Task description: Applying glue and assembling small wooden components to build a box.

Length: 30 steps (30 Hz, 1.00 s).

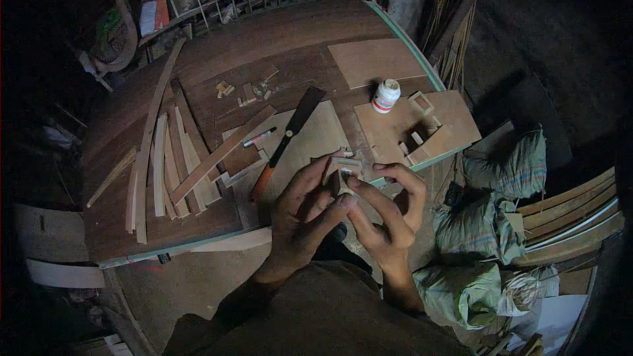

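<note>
A small wooden block assembly (345, 170) with a pale patch is held up over the table's near edge. My left hand (300, 204) grips it from the left, thumb underneath and fingers curled round its side. From the right, my right hand (389, 214) presses fingertips against its lower part, the other fingers bent. Just beyond my hands lies a saw (288, 135) with a dark blade and orange-and-black handle, across a thin wood sheet (316, 135). A marker pen (259, 137) rests left of it, near a wooden corner piece (247, 170).
Long wood strips (161, 165) fan out on the table's left. Small offcuts (247, 92) lie farther back. On the right, a white bottle (386, 96) stands open on a thin board (455, 115) beside little wooden frames (421, 102). Stuffed sacks (465, 224) sit on the floor at right.
</note>
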### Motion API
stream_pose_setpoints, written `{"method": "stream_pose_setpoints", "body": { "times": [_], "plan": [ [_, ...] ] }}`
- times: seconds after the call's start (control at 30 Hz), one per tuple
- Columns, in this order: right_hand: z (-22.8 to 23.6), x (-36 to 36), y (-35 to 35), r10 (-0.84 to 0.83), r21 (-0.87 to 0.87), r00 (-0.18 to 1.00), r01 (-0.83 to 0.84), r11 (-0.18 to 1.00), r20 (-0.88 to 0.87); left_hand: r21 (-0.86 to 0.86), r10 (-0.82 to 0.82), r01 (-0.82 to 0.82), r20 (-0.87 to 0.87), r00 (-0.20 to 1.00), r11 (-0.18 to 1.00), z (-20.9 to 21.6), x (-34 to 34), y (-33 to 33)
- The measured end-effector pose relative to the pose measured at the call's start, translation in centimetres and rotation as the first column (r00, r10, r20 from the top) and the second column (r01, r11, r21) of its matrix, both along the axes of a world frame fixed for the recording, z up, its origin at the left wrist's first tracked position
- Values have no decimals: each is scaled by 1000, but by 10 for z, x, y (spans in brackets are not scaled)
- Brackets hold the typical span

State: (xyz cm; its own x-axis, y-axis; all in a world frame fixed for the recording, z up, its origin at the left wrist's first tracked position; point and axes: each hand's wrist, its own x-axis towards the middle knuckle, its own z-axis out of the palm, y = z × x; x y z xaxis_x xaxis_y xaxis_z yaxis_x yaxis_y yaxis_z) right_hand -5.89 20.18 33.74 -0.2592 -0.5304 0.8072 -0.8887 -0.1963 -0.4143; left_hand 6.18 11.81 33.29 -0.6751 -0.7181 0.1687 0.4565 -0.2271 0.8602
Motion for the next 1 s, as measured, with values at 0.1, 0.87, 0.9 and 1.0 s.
{"method": "stream_pose_setpoints", "body": {
  "times": [0.1,0.87,0.9,1.0],
  "plan": [
    [-1,1,-1,-1,-12,1000,1,1000,24,-36,12,-11,45,999,999,-2,2,-2],
    [-7,-4,-17,49,-4,998,-49,999,47,-94,13,-10,41,999,996,4,4,-17],
    [-6,-5,-17,54,-10,986,-54,999,157,-88,-6,15,103,995,996,4,6,-17],
    [-4,-10,-16,58,41,961,-72,997,269,-60,8,-2,103,995,998,3,7,-17]
  ]
}}
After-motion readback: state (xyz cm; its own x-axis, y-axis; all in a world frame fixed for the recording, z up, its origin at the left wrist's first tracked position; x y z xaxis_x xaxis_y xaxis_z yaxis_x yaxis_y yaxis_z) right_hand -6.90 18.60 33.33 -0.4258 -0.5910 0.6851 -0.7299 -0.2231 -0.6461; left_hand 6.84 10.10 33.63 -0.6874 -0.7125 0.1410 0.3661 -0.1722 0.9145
